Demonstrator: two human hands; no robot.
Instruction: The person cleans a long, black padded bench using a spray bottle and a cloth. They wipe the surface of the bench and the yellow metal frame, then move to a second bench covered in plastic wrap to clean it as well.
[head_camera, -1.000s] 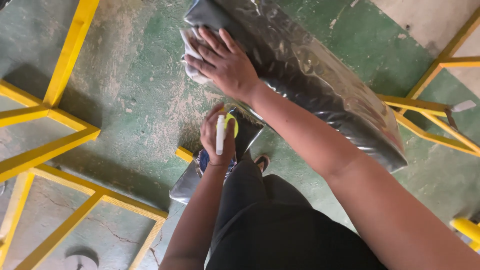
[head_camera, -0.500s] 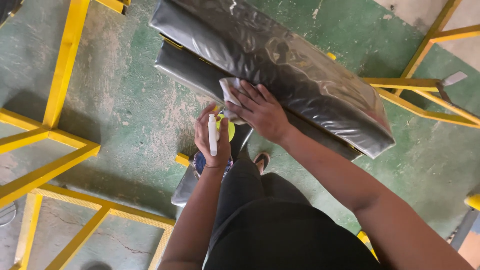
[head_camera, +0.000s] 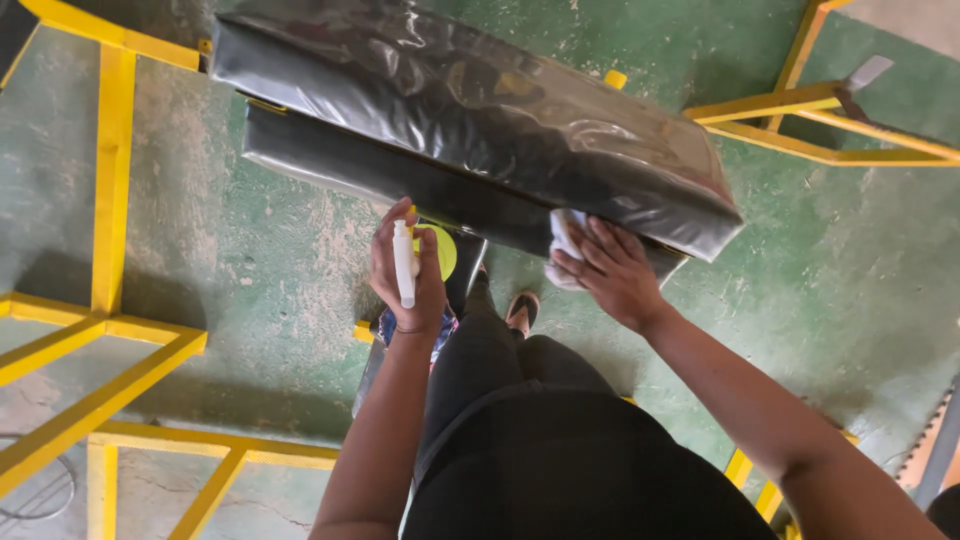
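Right hand (head_camera: 612, 272) flat, pressing crumpled white cloth (head_camera: 563, 236) against glossy black padded cushion's (head_camera: 470, 120) lower-centre edge; left hand (head_camera: 408, 272) gripping white-nozzled yellow spray bottle (head_camera: 420, 255) upright, ready.

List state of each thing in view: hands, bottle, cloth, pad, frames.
Left hand: closed around spray bottle.
Spray bottle: held upright-ish, white trigger toward the pad, not touching it.
Right hand: flat, pressing cloth to the pad's near edge.
Cloth: white, bunched under the fingers.
Pad: black, glossy, wrinkled cover, lying on a yellow frame.
Yellow frames: standing on green floor.
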